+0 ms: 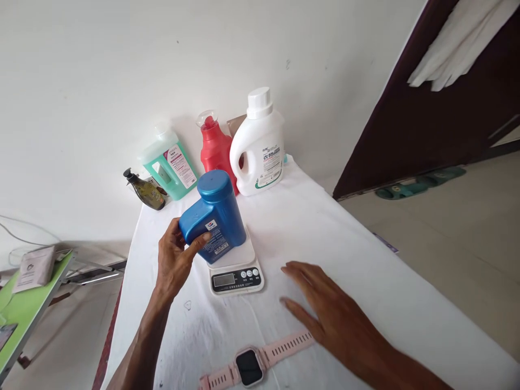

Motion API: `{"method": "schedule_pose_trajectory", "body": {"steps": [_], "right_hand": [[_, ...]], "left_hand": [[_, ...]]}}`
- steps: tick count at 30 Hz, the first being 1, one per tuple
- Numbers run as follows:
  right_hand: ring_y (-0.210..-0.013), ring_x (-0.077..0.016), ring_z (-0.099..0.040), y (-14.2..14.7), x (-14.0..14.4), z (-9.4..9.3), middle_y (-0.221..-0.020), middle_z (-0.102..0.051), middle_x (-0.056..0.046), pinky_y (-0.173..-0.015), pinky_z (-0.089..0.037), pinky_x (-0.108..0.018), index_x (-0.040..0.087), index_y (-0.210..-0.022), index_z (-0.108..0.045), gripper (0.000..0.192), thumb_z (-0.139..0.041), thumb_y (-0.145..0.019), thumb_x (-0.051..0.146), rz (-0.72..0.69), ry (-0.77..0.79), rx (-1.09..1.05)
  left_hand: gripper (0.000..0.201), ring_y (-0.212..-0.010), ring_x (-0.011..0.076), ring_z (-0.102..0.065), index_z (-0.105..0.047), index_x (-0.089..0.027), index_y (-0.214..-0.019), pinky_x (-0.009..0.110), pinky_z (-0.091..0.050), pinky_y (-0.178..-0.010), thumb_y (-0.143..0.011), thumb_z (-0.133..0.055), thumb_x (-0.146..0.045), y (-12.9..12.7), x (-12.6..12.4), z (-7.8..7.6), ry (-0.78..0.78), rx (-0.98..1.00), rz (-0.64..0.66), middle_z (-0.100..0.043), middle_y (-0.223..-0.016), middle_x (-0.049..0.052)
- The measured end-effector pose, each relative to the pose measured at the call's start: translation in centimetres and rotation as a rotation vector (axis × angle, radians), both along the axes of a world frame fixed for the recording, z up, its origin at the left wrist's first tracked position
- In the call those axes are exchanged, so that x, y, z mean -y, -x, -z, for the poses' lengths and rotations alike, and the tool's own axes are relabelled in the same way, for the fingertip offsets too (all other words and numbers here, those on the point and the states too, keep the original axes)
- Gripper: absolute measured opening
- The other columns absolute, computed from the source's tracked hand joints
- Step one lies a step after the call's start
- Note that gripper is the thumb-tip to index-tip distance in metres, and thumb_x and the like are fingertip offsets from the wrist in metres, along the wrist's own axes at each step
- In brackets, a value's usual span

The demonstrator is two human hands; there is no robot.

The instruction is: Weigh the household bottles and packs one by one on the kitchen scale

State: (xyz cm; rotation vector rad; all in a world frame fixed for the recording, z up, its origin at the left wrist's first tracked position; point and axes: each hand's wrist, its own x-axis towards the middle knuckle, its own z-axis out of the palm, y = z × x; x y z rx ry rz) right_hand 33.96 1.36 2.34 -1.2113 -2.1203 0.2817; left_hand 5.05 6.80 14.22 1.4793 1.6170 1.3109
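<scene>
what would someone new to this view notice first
Probably the bright blue container, held in the left hand at the digital scale. Behind it, near the wall, a large white jug stands beside a red bottle. In the foreground, a pink-strapped watch lies on the white cloth.

Blue container (224,216): from here I see smooth, glossy plastic
Far white jug (263,146): smooth plastic
Tablecloth (317,227): matt, creased cloth

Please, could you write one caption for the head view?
Left hand grips a blue bottle at a white scale; right hand near a pink watch.
</scene>
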Motion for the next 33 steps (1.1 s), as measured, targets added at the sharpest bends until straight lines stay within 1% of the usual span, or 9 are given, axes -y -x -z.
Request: {"method": "schedule_pose_trajectory", "body": {"steps": [2,4,7,10,14,19,26,30,33], "right_hand": [[-0.140,-0.0312,-0.054,-0.5,2.6,2.1,-0.154,-0.054,-0.016,-0.105,-0.052,-0.044,0.016,-0.152,-0.049,0.052,-0.048,-0.105,0.038,0.016,-0.144,0.162],[-0.151,-0.0321,-0.041,-0.7,4.1,3.5,-0.165,-0.042,-0.016,-0.115,-0.042,-0.048,0.013,-0.159,-0.041,0.060,-0.049,-0.104,0.036,0.023,-0.209,0.256],[-0.156,-0.0318,-0.031,-0.7,4.6,4.1,-0.169,-0.035,-0.015,-0.121,-0.031,-0.049,0.012,-0.161,-0.037,0.063,-0.049,-0.103,0.033,0.029,-0.214,0.305],[-0.157,-0.0324,-0.030,-0.6,4.3,3.9,-0.170,-0.033,-0.015,-0.121,-0.029,-0.049,0.012,-0.161,-0.037,0.065,-0.051,-0.103,0.035,0.023,-0.209,0.316],[-0.156,-0.0316,-0.031,-0.7,4.3,3.7,-0.168,-0.036,-0.016,-0.121,-0.030,-0.048,0.011,-0.162,-0.037,0.066,-0.051,-0.102,0.035,0.020,-0.218,0.326],[-0.157,-0.0308,-0.030,-0.9,4.5,3.8,-0.168,-0.037,-0.015,-0.121,-0.029,-0.047,0.011,-0.163,-0.035,0.069,-0.052,-0.101,0.034,0.023,-0.214,0.328],[-0.155,-0.0315,-0.034,-0.9,4.3,3.7,-0.167,-0.040,-0.015,-0.119,-0.034,-0.049,0.012,-0.162,-0.036,0.066,-0.050,-0.101,0.033,0.017,-0.197,0.309],[-0.153,-0.0336,-0.036,-1.2,4.2,3.7,-0.164,-0.042,-0.018,-0.118,-0.033,-0.049,0.008,-0.157,-0.044,0.061,-0.053,-0.101,0.031,-0.006,-0.204,0.296],[-0.151,-0.0337,-0.040,-1.4,4.3,3.1,-0.161,-0.049,-0.016,-0.121,-0.030,-0.050,0.012,-0.148,-0.055,0.051,-0.055,-0.101,0.031,-0.036,-0.234,0.266]], "left_hand": [[0.045,-0.076,0.0150,-0.062,-0.069,-0.021,-0.107,0.026,-0.053,-0.069,-0.073,-0.090,-0.041,-0.7,-0.2,-0.1,-0.019,0.048,-0.019,-0.069,-0.089,-0.001],[0.043,-0.077,0.0150,-0.063,-0.069,-0.021,-0.104,0.026,-0.053,-0.069,-0.073,-0.090,-0.040,-1.6,-0.8,-0.4,-0.050,0.084,0.001,-0.069,-0.090,-0.001],[0.040,-0.079,0.0153,-0.064,-0.068,-0.021,-0.100,0.027,-0.054,-0.070,-0.072,-0.090,-0.039,-3.7,-2.4,-1.1,-0.113,0.139,0.076,-0.067,-0.090,-0.001],[0.042,-0.077,0.0148,-0.064,-0.066,-0.020,-0.098,0.028,-0.054,-0.070,-0.071,-0.090,-0.041,-6.3,-4.9,-1.1,-0.179,0.206,0.143,-0.066,-0.087,-0.001],[0.043,-0.078,0.0162,-0.064,-0.063,-0.020,-0.098,0.030,-0.055,-0.071,-0.071,-0.090,-0.042,-9.8,-9.1,0.6,-0.209,0.276,0.258,-0.066,-0.088,0.000],[0.041,-0.079,0.0166,-0.062,-0.061,-0.021,-0.093,0.031,-0.054,-0.072,-0.072,-0.088,-0.042,-12.7,-13.5,3.6,-0.187,0.264,0.256,-0.063,-0.085,0.000],[0.046,-0.085,0.0203,-0.063,-0.061,-0.021,-0.101,0.035,-0.055,-0.076,-0.074,-0.086,-0.051,-13.0,-16.4,6.0,-0.200,0.199,0.230,-0.064,-0.089,0.003],[0.046,-0.090,0.0236,-0.066,-0.060,-0.021,-0.107,0.040,-0.056,-0.080,-0.078,-0.085,-0.046,-12.3,-16.8,6.4,-0.220,0.139,0.280,-0.065,-0.095,0.005],[0.049,-0.098,0.0263,-0.067,-0.059,-0.021,-0.116,0.043,-0.057,-0.086,-0.079,-0.085,-0.040,-11.9,-16.6,6.2,-0.206,0.058,0.288,-0.067,-0.105,0.008]]}}
